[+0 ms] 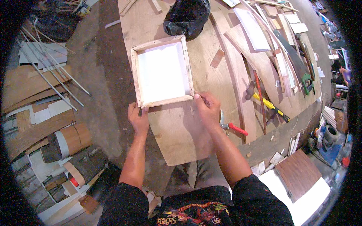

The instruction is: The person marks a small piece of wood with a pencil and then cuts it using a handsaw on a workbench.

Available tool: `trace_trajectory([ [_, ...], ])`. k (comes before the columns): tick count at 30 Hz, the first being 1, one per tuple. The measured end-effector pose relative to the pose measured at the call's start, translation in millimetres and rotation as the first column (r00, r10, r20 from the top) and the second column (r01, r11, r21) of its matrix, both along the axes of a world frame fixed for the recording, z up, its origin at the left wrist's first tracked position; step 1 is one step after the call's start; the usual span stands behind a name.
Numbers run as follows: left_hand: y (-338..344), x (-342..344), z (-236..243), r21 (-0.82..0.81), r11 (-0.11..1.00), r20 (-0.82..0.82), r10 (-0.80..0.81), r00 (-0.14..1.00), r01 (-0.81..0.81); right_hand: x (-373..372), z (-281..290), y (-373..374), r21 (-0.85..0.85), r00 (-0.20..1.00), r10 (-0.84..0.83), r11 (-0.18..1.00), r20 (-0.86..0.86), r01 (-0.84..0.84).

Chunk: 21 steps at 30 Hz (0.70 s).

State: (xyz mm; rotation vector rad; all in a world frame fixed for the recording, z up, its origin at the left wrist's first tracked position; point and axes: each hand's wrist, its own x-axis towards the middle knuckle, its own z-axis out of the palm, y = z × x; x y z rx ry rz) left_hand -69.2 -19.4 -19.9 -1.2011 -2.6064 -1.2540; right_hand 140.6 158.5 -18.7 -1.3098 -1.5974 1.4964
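A square light-wood frame (134,75) with a white panel inside is held over the plywood work board (173,139). My left hand (138,118) grips its near left corner, thumb at the lower edge. My right hand (207,107) has hold of the near right corner, thumb on the rim. Just right of that hand lies a tool with a red handle (235,128), its other end partly hidden. Further right are a hammer with a yellow and black handle (267,103) and a thin reddish-brown stick (260,113).
A black plastic bag (186,17) sits beyond the frame. Wood strips and boards (250,28) and a green-handled saw (306,84) cover the board's right side. Stacked offcuts and rods (56,83) lie on the left. A brown panel (298,173) rests at lower right.
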Motion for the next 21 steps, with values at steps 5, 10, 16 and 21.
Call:
trace_trajectory([
  [5,-0.9,6.3,-4.5,0.023,0.998,0.068,0.055,0.996,-0.056,2.4,13.7,-6.2,-0.053,1.0,-0.003,0.999,0.001,0.003],
  [10,-1.7,10.4,-5.0,0.015,0.996,0.112,0.085,0.99,-0.087,-5.8,35.0,-10.3,-0.191,0.997,-0.046,0.981,-0.056,0.035],
  [16,2.5,17.8,-6.9,0.102,0.985,0.177,0.118,0.977,-0.137,1.1,27.4,-3.1,0.038,0.996,0.083,0.996,0.015,-0.083],
  [21,-0.4,20.1,-6.5,0.077,0.979,0.21,0.167,0.963,-0.187,-2.8,43.6,-2.0,0.063,0.989,0.117,0.99,0.091,-0.123],
])
